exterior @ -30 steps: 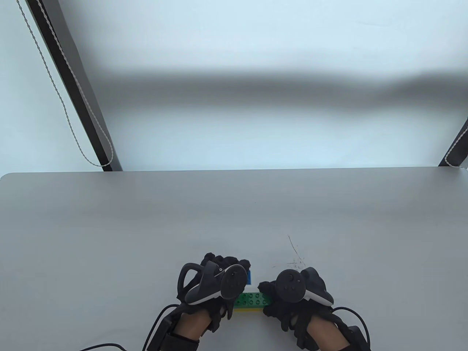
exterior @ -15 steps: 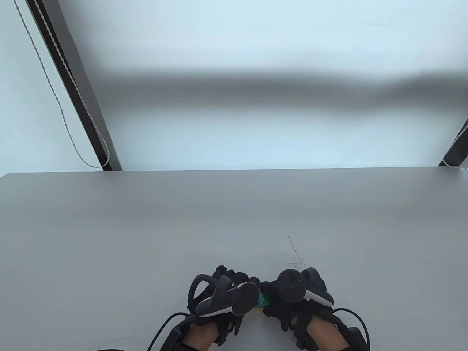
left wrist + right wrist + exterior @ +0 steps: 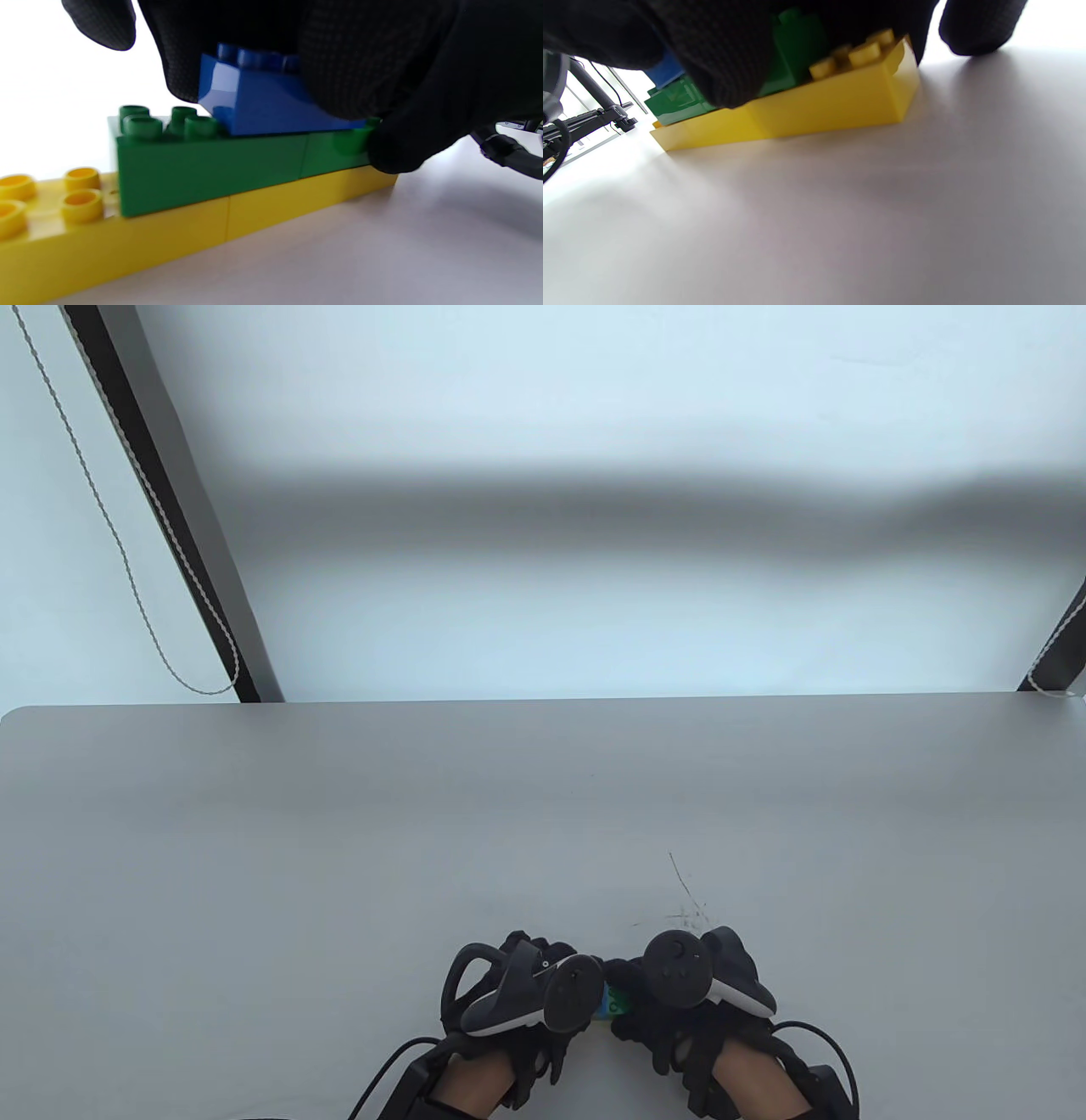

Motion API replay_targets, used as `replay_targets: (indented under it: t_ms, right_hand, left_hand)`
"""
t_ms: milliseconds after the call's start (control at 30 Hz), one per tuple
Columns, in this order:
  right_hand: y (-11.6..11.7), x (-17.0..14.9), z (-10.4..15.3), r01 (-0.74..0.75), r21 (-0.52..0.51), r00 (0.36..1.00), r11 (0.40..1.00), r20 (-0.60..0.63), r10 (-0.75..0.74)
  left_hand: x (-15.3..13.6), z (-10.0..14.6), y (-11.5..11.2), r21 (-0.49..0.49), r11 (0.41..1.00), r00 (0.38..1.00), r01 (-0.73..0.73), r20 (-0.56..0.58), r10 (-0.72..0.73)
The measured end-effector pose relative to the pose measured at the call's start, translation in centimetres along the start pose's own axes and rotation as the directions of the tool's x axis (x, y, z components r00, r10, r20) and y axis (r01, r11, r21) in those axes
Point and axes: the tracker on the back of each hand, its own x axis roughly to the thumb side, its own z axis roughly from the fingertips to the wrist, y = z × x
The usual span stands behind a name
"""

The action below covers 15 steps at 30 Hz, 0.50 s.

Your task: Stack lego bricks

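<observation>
In the left wrist view a blue brick (image 3: 263, 97) sits tilted on a green layer of bricks (image 3: 203, 169), which is stacked on a yellow row (image 3: 127, 241). My left hand (image 3: 543, 997) grips the blue brick from above with its fingers (image 3: 360, 63). My right hand (image 3: 679, 984) holds the stack's other end, its fingers (image 3: 721, 51) lying over the green brick (image 3: 793, 46) and the yellow row (image 3: 831, 106). In the table view only a sliver of the stack (image 3: 612, 1003) shows between the hands.
The grey table (image 3: 339, 831) spreads out beyond the hands, with faint scratch marks (image 3: 683, 899) just behind my right hand. The stack lies near the table's front edge. Black frame legs (image 3: 170, 517) stand behind the far edge.
My left hand has moved right with the blue brick, over the green layer, and now covers most of the stack. My right hand has stayed in place.
</observation>
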Motion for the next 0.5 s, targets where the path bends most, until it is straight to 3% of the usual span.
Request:
replay_targets:
  t_ms: [500]
  right_hand:
    - [0.00, -0.02, -0.06, -0.017, -0.003, 1.000, 1.000, 0.014, 0.017]
  left_hand:
    - [-0.93, -0.87, -0.31, -0.061, 0.991, 0.992, -0.121, -0.033, 0.119]
